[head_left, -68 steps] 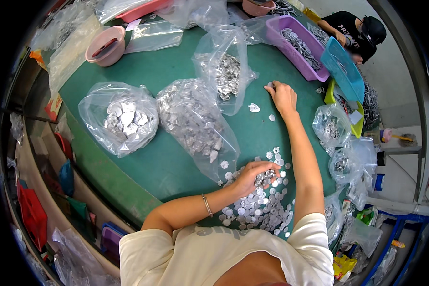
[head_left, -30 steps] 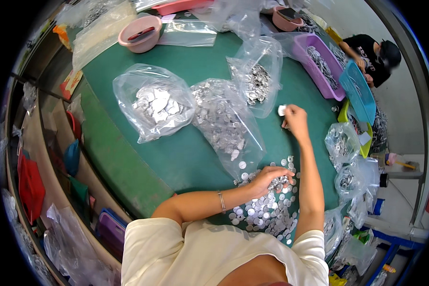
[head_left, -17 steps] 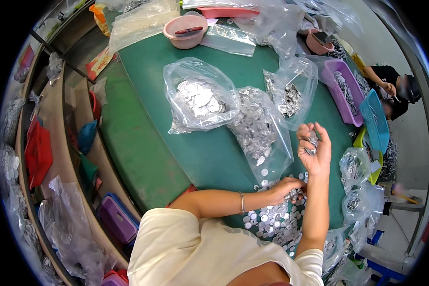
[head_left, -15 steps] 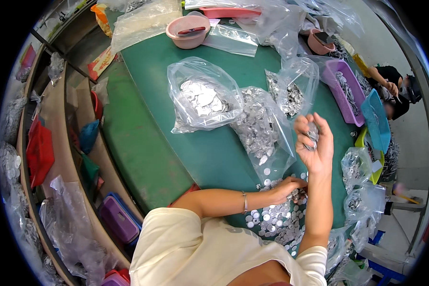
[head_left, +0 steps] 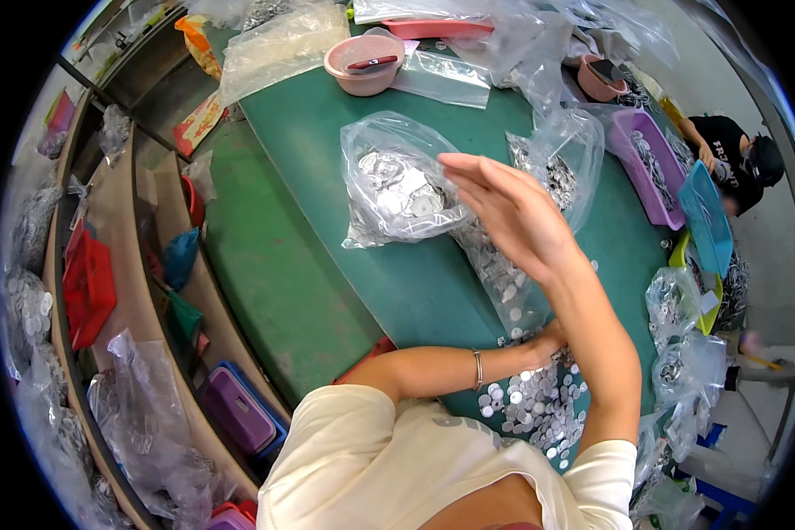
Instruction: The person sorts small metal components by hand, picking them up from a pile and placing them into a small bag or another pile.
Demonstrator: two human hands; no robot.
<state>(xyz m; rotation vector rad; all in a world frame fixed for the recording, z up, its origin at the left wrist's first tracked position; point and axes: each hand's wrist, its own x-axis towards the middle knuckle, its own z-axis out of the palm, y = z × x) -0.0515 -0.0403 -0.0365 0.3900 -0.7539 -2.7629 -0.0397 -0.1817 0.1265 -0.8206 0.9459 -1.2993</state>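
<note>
My right hand (head_left: 503,208) is up in the middle of the frame, fingers stretched out flat and together, gripping nothing that I can see, hovering over the clear plastic bags of silvery metal discs (head_left: 397,181) on the green table (head_left: 397,283). My left hand (head_left: 552,336) is down at lower right, resting on the loose pile of small shiny discs (head_left: 534,406) by the table edge, mostly hidden behind my right forearm, so I cannot tell whether it is closed on any. Top centre sits a pink bowl (head_left: 362,64); far right, a purple tray (head_left: 649,163) with another person beside it.
</note>
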